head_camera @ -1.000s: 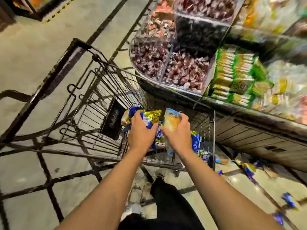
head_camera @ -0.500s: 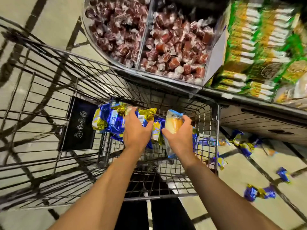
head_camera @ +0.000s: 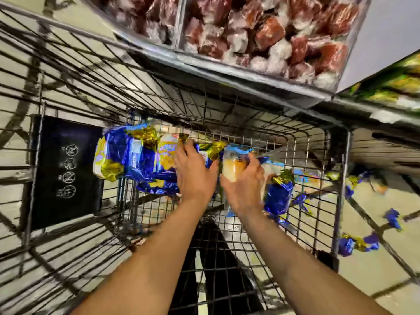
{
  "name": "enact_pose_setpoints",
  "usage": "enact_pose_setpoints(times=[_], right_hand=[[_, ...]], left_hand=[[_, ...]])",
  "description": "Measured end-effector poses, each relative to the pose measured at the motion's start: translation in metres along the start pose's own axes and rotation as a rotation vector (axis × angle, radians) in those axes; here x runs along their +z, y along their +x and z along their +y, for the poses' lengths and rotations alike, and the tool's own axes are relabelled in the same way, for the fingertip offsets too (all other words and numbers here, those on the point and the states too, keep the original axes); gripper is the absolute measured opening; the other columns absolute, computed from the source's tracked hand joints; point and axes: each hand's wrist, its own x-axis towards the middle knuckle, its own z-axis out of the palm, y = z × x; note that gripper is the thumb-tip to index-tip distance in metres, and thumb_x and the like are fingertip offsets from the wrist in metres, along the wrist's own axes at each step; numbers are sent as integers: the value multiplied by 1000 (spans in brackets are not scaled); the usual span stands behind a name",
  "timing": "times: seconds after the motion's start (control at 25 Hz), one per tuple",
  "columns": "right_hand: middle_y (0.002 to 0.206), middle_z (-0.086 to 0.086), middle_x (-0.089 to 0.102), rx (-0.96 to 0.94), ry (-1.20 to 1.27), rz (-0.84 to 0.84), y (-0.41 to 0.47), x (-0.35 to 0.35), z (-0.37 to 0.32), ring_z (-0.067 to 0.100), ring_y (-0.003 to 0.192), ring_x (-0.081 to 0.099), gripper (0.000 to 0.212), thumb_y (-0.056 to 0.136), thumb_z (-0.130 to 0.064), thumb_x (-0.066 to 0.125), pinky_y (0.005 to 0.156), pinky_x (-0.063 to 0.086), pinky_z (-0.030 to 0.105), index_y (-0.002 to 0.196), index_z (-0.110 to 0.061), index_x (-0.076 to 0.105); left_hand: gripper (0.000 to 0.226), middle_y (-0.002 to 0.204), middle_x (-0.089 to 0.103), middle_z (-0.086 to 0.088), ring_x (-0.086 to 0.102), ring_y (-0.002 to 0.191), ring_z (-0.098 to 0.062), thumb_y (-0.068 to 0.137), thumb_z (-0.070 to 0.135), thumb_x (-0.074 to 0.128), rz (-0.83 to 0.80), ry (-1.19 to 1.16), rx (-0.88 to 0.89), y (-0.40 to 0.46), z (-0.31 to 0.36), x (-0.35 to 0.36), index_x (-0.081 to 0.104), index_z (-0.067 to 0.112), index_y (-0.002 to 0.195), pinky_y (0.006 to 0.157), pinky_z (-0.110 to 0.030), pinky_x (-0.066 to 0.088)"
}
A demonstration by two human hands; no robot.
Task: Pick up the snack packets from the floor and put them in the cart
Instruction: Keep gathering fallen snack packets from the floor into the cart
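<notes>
Both arms reach down into the wire cart (head_camera: pixel 336 178). The left hand (head_camera: pixel 195 176) lies flat, fingers straight and together, on a heap of blue-and-gold snack packets (head_camera: pixel 136 158) piled in the basket toward nine o'clock from it. The right hand (head_camera: pixel 244 185), just beside it at three o'clock, curls its fingers and thumb around a clear packet (head_camera: pixel 234 164) with something pale yellow inside, held upright over the basket. More blue packets (head_camera: pixel 356 244) lie scattered on the floor (head_camera: pixel 375 276) at four o'clock, outside the cart. Bins of red wrapped sweets (head_camera: pixel 268 32) sit at twelve o'clock.
</notes>
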Motion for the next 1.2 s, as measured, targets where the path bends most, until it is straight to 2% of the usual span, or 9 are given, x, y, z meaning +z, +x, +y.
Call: enact_pose_setpoints(times=[0.12, 0.24, 0.4, 0.52, 0.72, 0.88, 1.08, 1.2], right_hand=[[145, 21, 35, 7, -60, 59, 1, 16, 1, 37, 135, 34, 93, 80, -44, 73, 104, 37, 43, 151, -21, 19], [139, 18, 37, -16, -107, 136, -1, 26, 1, 37, 127, 38, 90, 80, -49, 70, 104, 40, 49, 150, -23, 21], [143, 9, 31, 23, -77, 149, -4, 22, 0, 28, 129, 33, 87, 79, -53, 69, 106, 32, 45, 150, -28, 25], [141, 7, 30, 7, -59, 102, -15, 3, -3, 25, 130, 28, 89, 77, -49, 73, 107, 31, 43, 150, -26, 28], [135, 1, 44, -165, -179, 110, -60, -49, -30, 24, 128, 37, 69, 79, -42, 66, 105, 36, 47, 141, -24, 41], [130, 2, 52, -272, -188, 175, -96, -98, -53, 25, 122, 45, 55, 82, -36, 63, 101, 41, 44, 134, -20, 51], [131, 7, 52, -359, -338, 229, -129, -152, -57, 30, 120, 46, 56, 84, -40, 65, 101, 42, 43, 133, -15, 53], [132, 7, 51, -336, -396, 310, -152, -182, -47, 30, 122, 46, 59, 84, -43, 63, 101, 41, 42, 135, -16, 52]], left_hand=[[87, 147, 34, -17, 27, 140, -34, 81, 35, 78, 7, 14, 3, 4, -9, 15, 30, 7, 149, 113, -47, 33], [82, 140, 41, -15, 36, 132, -32, 77, 34, 80, 32, 46, 32, 3, -11, 21, 37, 9, 142, 110, -45, 35], [88, 138, 39, -9, 34, 125, -26, 70, 30, 81, -12, -51, 42, 3, -9, 9, 37, 14, 145, 106, -40, 34], [83, 138, 38, -6, 32, 127, -23, 73, 31, 81, -56, -73, 112, -10, -3, -16, 39, 18, 143, 108, -37, 30], [60, 131, 49, -3, 40, 125, -25, 82, 34, 72, -51, -28, 234, -43, 20, -70, 49, 18, 134, 107, -37, 29], [53, 123, 58, -10, 51, 118, -32, 82, 28, 67, -31, -50, 455, -65, 43, -116, 56, 10, 130, 103, -42, 36], [60, 136, 52, -5, 43, 127, -28, 88, 38, 61, -97, 268, 649, -89, 76, -170, 47, 17, 142, 104, -41, 37], [66, 140, 47, -7, 38, 131, -29, 89, 42, 57, -131, 377, 734, -107, 89, -188, 40, 17, 147, 106, -43, 37]])
